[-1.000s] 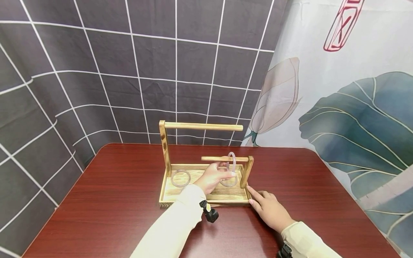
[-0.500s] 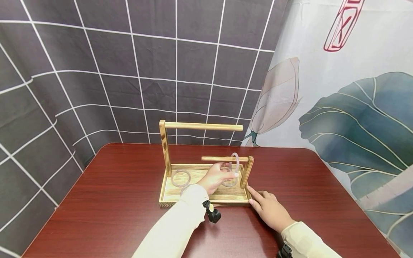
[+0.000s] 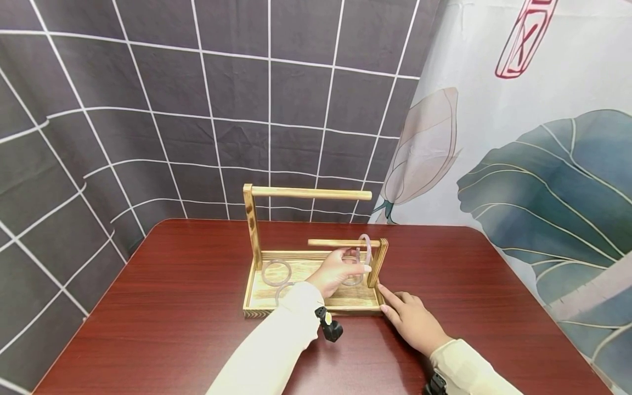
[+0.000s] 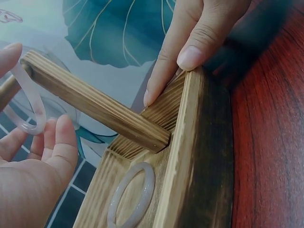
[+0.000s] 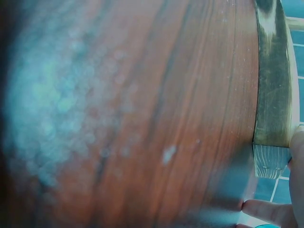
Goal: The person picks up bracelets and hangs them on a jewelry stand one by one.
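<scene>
My left hand (image 3: 338, 271) pinches a pale translucent bangle (image 3: 368, 249), which stands upright around the lower rod (image 3: 331, 243) of a wooden rack, close to its right post (image 3: 378, 266). In the left wrist view, thumb and fingers meet the bangle (image 4: 36, 107) at its top and bottom. My right hand (image 3: 415, 321) rests with extended fingers against the right front corner of the rack's tray (image 3: 259, 313). Inside the tray lie a bangle (image 3: 264, 274) at left, another bangle (image 3: 278, 294) partly covered by my left sleeve, and one more bangle (image 4: 151, 183) beneath the lower rod.
A longer upper rod (image 3: 311, 193) runs from the tall left post (image 3: 253, 227), with its right end free. The rack stands on a reddish-brown table (image 3: 173, 307). Behind hang a dark grid-patterned cloth (image 3: 237, 93) and a lotus-patterned cloth (image 3: 558, 164).
My left hand has moved slightly right, sliding the bangle along the lower rod toward the right post. A tray bangle near my left sleeve has come into view. My right hand has stayed put.
</scene>
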Demonstrator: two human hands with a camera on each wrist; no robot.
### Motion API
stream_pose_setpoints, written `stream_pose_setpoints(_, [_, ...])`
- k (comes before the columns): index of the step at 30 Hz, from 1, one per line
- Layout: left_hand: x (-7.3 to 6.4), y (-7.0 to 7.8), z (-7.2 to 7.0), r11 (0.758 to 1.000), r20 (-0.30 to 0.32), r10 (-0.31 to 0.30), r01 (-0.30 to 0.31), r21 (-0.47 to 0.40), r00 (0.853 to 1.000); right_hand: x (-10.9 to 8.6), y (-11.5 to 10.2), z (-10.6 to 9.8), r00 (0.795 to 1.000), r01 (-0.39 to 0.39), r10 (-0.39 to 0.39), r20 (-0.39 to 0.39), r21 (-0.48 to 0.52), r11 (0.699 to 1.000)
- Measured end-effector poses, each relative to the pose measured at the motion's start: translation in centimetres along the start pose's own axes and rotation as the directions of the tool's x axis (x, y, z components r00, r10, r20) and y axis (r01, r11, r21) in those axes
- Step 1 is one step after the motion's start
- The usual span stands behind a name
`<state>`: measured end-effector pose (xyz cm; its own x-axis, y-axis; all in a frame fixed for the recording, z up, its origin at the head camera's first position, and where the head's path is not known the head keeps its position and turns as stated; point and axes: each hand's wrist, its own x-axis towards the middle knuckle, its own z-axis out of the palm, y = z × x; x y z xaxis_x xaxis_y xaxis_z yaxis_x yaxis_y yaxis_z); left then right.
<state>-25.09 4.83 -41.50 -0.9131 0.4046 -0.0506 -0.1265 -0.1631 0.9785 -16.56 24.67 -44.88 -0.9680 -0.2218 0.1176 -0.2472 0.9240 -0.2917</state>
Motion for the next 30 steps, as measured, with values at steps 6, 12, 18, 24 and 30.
stream_pose_setpoints(6, [-0.01,0.13,0.3,1.0,-0.002,-0.007,0.007,0.002,1.0,0.02,0.02,0.04,1.0,-0.003,0.003,0.001,-0.003,1.0])
stream_pose_setpoints(12, [0.15,-0.01,0.42,1.0,0.011,-0.011,0.011,-0.003,1.0,-0.03,-0.03,-0.06,1.0,-0.012,0.012,0.021,-0.003,1.0])
stream_pose_setpoints(18, [0.29,-0.11,0.6,1.0,0.014,-0.019,0.019,-0.004,1.0,0.02,0.06,0.06,1.0,-0.01,0.01,0.013,-0.006,1.0])
stream_pose_setpoints(24, [0.45,-0.13,0.81,1.0,0.016,-0.021,0.021,-0.014,1.0,0.12,0.14,0.08,1.0,-0.006,0.006,0.016,-0.003,1.0])
stream_pose_setpoints(30, [0.63,-0.22,0.91,1.0,0.006,-0.019,0.019,-0.001,1.0,0.19,0.22,-0.01,1.0,-0.008,0.008,0.029,-0.001,1.0])
